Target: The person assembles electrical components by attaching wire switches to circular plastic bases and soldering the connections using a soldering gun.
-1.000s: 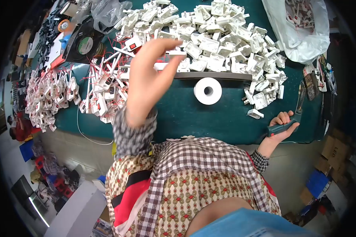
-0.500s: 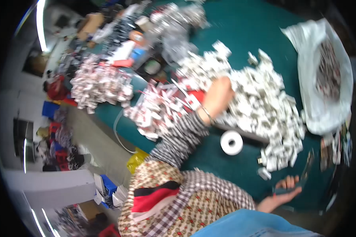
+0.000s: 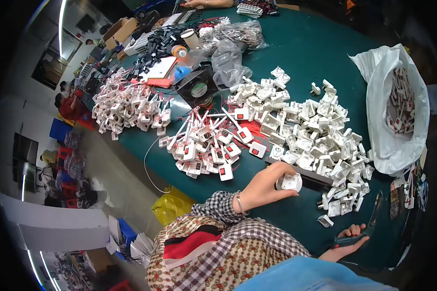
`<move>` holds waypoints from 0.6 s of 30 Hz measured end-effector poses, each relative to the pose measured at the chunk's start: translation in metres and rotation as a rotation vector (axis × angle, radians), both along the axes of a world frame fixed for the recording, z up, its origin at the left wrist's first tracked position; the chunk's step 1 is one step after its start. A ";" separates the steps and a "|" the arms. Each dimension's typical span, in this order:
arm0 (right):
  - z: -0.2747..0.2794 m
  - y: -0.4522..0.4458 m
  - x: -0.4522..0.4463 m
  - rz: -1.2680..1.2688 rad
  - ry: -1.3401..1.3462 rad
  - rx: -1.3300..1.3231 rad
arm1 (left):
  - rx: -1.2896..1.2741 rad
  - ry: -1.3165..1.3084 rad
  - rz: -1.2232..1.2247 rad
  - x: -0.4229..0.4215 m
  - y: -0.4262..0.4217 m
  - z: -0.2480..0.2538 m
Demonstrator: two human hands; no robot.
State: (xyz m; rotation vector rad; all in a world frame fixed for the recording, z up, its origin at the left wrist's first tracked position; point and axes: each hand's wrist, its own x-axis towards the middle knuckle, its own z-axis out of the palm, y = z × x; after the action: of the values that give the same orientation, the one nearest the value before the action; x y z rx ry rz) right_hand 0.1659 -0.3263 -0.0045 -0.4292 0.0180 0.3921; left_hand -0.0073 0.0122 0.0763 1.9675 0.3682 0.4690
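Note:
My left hand (image 3: 264,189), with a bracelet at the wrist, pinches a small white plastic housing (image 3: 291,182) between thumb and fingers. It is held over the near table edge, just below a long dark bar (image 3: 313,177). At lower right my right hand (image 3: 347,244) is wrapped around a dark green pistol-shaped power tool (image 3: 347,241) with a red spot on its handle. Its narrow end points up and away. Beyond the bar spreads a pile of white plastic housings (image 3: 308,126). White pieces with red switches and thin wires (image 3: 209,148) lie left of it.
A white sack (image 3: 376,145) holding wired pieces stands at right. Another wired heap (image 3: 128,104) lies far left, near a black fan-like device (image 3: 196,87) and clear plastic bags (image 3: 228,63). A yellow bag (image 3: 172,206) hangs by the table edge. Another person's hands (image 3: 204,4) are at the far side.
My left hand has come back from the pile toward me and now holds a white housing. The white roll seen earlier is mostly hidden behind it. My right hand keeps the tool.

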 end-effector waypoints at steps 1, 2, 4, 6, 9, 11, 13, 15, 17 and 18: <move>0.011 0.005 -0.007 -0.016 0.018 -0.012 | 0.028 -0.031 -0.004 -0.008 0.004 0.009; 0.009 0.007 -0.005 0.032 -0.033 0.051 | 0.087 -0.052 0.002 -0.009 0.006 0.009; 0.001 0.003 0.003 0.084 -0.096 0.094 | 0.152 -0.074 -0.016 -0.007 0.005 0.007; -0.003 0.005 0.005 0.016 -0.071 0.016 | 0.156 -0.040 -0.006 -0.008 0.009 0.003; -0.003 0.003 0.003 0.055 0.011 0.162 | 0.132 -0.045 0.001 -0.011 0.010 -0.005; -0.007 0.000 0.000 0.014 0.034 0.085 | -0.022 -0.067 0.002 -0.014 0.007 -0.007; -0.009 -0.002 0.000 0.023 0.010 0.060 | -0.127 -0.111 0.007 -0.015 0.005 -0.012; -0.010 -0.001 0.000 0.026 -0.002 0.056 | -0.037 -0.106 0.011 -0.010 0.003 -0.017; -0.010 -0.001 0.000 0.031 -0.012 0.056 | 0.027 -0.114 0.006 -0.005 0.001 -0.021; -0.010 -0.002 0.000 0.032 -0.012 0.055 | 0.051 -0.107 -0.005 -0.005 0.001 -0.021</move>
State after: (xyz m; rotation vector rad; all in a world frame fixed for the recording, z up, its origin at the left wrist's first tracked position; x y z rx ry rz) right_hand 0.1663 -0.3281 -0.0144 -0.3776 -0.0115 0.4201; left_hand -0.0118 0.0130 0.0550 1.9828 0.2861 0.5829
